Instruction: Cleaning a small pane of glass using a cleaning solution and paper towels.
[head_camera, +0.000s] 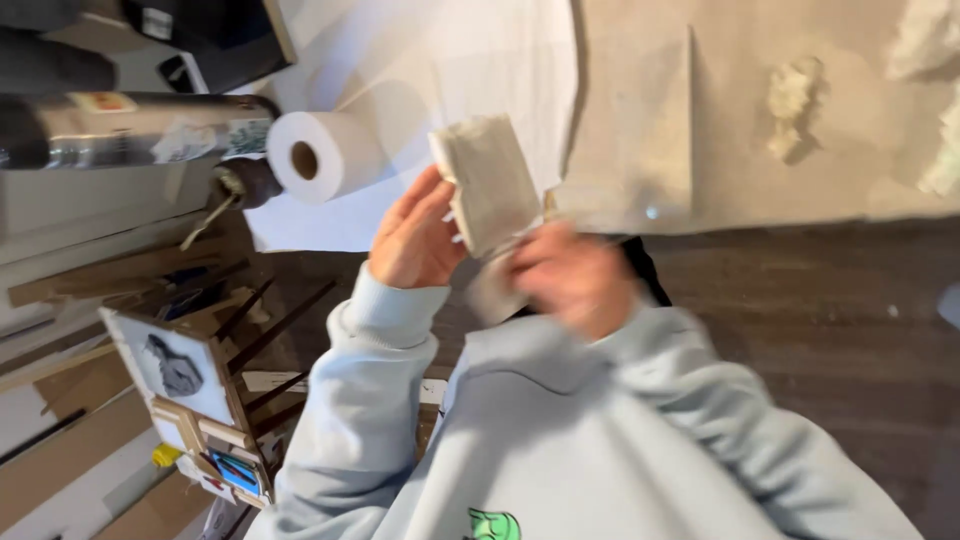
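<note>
1. Whitish and chalky in look, the flat rectangular slab (487, 182) stood upright between the two hands, lifted clear of the brown wooden floor (800, 330); held so, its broad face was turned toward the camera, apparently for a close look.
2. The left hand (415, 238) cupped the slab's left edge, its fingers curled behind and its thumb in front, pressing the piece lightly.
3. The right hand (572, 278) sat at the slab's lower right corner; it was blurred, so I could not tell whether it pinched the slab or only the pale scrap below it.
4. Left of the slab lay a soft white paper roll (318, 155) with a brown cardboard core; beyond the roll, a shiny metal cylinder (130, 130).
5. Right of the slab, a creased beige sheet (760, 190) covered the floor, with crumbly white lumps (795, 105) resting on it.
</note>
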